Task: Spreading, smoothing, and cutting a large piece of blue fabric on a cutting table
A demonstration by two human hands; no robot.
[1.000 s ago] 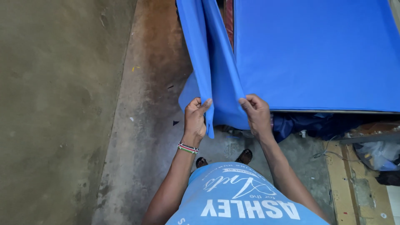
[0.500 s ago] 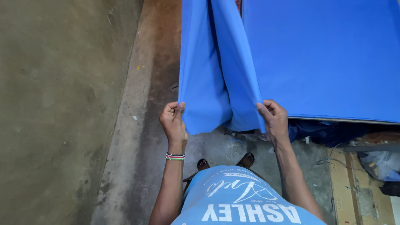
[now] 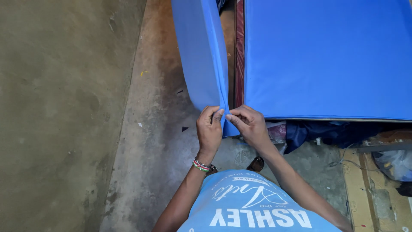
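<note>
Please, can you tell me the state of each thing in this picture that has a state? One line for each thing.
blue cloth: hanging folded, its two corners pinched together by both hands.
left hand: closed on the cloth corner.
right hand: closed on the same corner, touching the left hand.
blue sheet on the table: spread flat and smooth.
dark cloth under the table: crumpled.
beaded bracelet: worn on the left wrist.

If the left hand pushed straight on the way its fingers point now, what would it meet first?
Probably the right hand: the left hand points its fingers across the pinched edge of the blue fabric, fingertips nearly meeting. Depth unclear.
</note>
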